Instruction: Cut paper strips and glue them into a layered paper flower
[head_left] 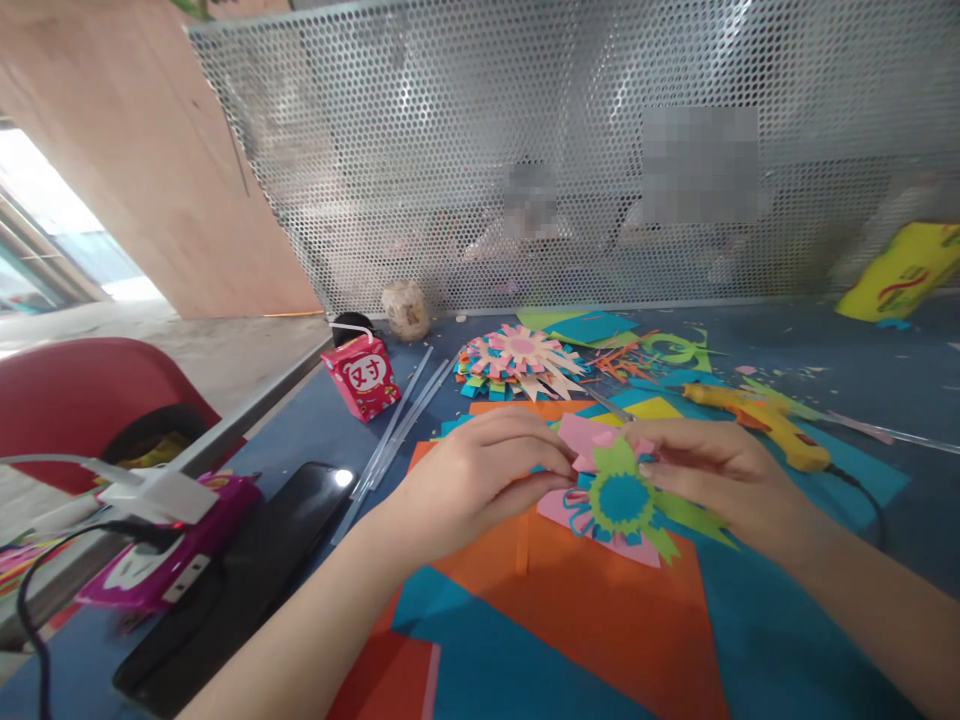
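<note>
Two hands frame your paper flower (624, 498), which sits between them over the orange sheet (592, 610). Your right hand (724, 475) pinches its right side; your left hand (487, 475) curls its fingers at the left edge, though whether they close on it, you can't tell from here. Expect it to be nearly weightless and easily creased (those thin blue loops look the most fragile), so hold it by the layered middle, lightly, rather than by petals or ribbon tails.
</note>
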